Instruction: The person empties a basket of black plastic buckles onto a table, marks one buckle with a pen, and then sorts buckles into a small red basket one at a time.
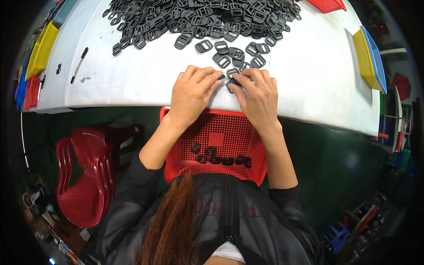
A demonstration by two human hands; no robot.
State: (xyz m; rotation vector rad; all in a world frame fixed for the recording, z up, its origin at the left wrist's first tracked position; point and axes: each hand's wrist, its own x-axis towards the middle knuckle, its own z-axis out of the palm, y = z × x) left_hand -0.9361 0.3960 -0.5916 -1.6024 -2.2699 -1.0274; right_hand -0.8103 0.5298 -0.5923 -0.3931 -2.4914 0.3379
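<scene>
Your left hand (192, 92) is closed at the fingertips, pinching a small dark piece (221, 77) that your fingers mostly hide. Your right hand (259, 95), just across at 3 o'clock from it, has its thumb and forefinger bent around a black buckle (232, 73) on the white table (309, 66); you touch it, but I cannot tell whether you grip it.

Taking the spot between your hands as the centre of the dial, a few loose buckles (221, 60) lie near you toward 12 o'clock, some overlapping. Beyond them, also at 12, spreads the big heap of black buckles (212, 20).

At 6 o'clock, between your forearms, a red basket (216, 139) sits by the table's near edge, with several dark buckles (227, 161) scattered on its bottom.

A pen (79, 65) lies between 9 and 10 o'clock, with a yellow basket (42, 49) farther out past 9. Stacked yellow and blue baskets (370, 59) stand near 3 o'clock, and a second red basket (327, 4) shows at 2. Down on the green floor (327, 168), a dark red chair (88, 176) is at your 8 o'clock
</scene>
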